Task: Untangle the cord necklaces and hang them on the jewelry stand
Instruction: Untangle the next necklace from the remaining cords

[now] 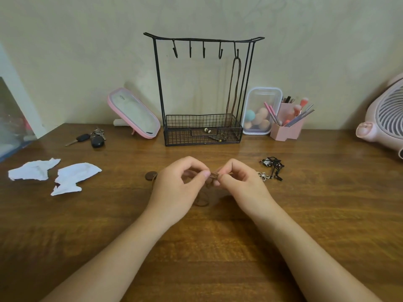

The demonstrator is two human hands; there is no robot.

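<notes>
over the table [213, 253], left hand [176, 186] and right hand [244, 184] fingers [227, 170] pinch a brown cord necklace [212, 176].

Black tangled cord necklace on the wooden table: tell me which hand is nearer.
Right. The right hand sits beside the black tangled cord necklace, which lies at its outer side; the left hand is farther, on the right hand's other side. Both pinch a brown cord.

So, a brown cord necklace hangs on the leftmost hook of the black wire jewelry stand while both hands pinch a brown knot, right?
No: the head view shows the brown cord necklace on the black wire jewelry stand's rightmost hook; left hand and right hand pinch the brown knot.
</notes>
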